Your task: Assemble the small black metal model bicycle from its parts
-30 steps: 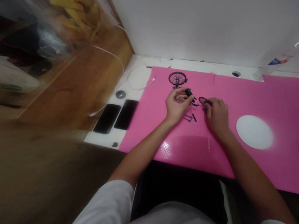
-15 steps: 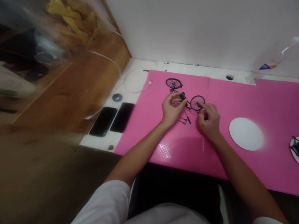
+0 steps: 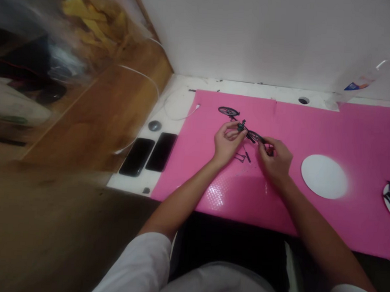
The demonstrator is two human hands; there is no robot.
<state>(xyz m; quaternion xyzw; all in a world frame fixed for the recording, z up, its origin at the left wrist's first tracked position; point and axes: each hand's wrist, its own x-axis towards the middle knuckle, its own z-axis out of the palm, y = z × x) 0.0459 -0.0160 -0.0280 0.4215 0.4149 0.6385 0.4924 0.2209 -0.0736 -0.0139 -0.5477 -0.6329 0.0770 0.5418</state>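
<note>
A small black model bicycle (image 3: 228,111) is held between my two hands, just above the pink mat (image 3: 313,126). One wheel points to the far left; the other wheel (image 3: 254,136) lies nearer my right hand. My left hand (image 3: 228,141) is closed on the dark middle part of the bicycle's frame. With thumb and fingers, my right hand (image 3: 275,156) pinches the bicycle at the right wheel's edge; dark bits show by its fingers, too small to name. Below the bicycle, a thin black frame-shaped part (image 3: 239,157) and a short black stick-like part (image 3: 247,157) lie on the mat.
A white round plate (image 3: 324,176) stands right of my hands. Another plate (image 3: 387,203) with black parts is at the right edge. Two phones (image 3: 137,157), a round dark object (image 3: 154,125) and a white cable (image 3: 183,118) lie left. A clear bottle (image 3: 358,85) stands at the back right.
The bicycle has been tilted, so both wheels now look flatter. My right hand has shifted its fingers to the wheel's edge, while my left hand keeps its grip.
</note>
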